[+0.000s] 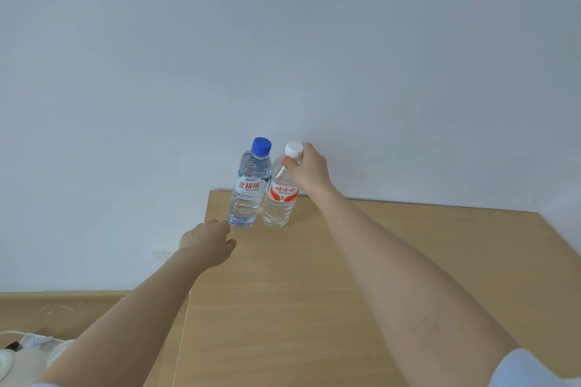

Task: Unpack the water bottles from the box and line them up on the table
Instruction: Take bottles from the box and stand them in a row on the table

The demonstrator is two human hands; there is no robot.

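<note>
At far-left corner of worktop [345, 292], right hand [309, 168] grips neck of upright white-capped bottle [279, 201], beside blue-capped bottle [250, 188]; left hand [206, 242] loose, empty.

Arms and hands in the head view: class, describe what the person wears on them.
Both forearms are bare. A pale blue short sleeve shows on the right upper arm at the frame's lower edge. The left hand and right hand wear no gloves; no watch, ring or bracelet is visible.
</note>
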